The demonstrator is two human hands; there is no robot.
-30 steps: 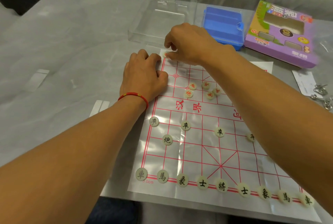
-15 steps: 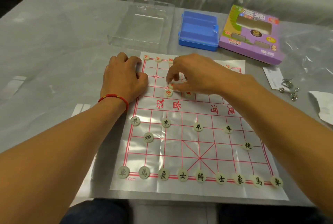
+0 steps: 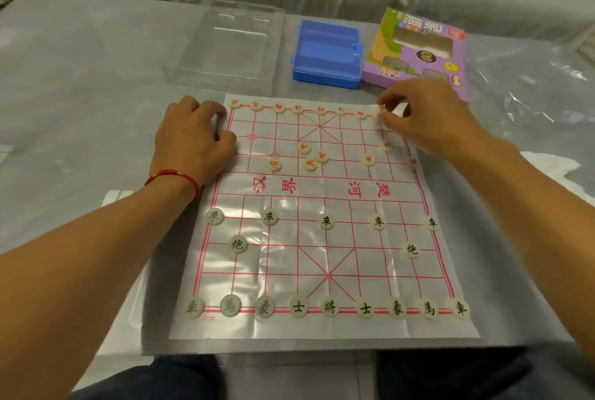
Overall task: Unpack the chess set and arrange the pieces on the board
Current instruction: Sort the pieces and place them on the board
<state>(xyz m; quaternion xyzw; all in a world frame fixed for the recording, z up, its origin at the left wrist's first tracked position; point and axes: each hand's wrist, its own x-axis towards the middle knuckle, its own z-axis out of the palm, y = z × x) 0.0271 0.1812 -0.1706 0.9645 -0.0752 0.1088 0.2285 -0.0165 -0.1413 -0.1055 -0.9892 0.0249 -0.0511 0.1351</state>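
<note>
Seven red-lettered pieces already sit along the far edge of the board, running from the far left corner toward the right, and the eighth is on its way: the right hand pinches a red piece between thumb and fingertips, just above the line near the far right corner. The spot it wants lies directly under the grip, right beside the last seated piece, so the coming move looks like a short drop, not a reach; being a round disc, it has no long axis to line up, only its lettered face to keep upward. The left hand rests with fingers curled, holding nothing, its knuckles pressing the board's far left edge, probably to keep the thin sheet from sliding. Loose red pieces lie clustered toward the middle of the far half, with a red cannon to their left and a few more near the right edge, close under the right wrist. Those are nearer the right hand than the left. The black side looks finished along the near edge, soldiers and cannons included. Beyond the board, toward the tabletop's far edge, stand a clear plastic lid, a blue case and the purple box.
</note>
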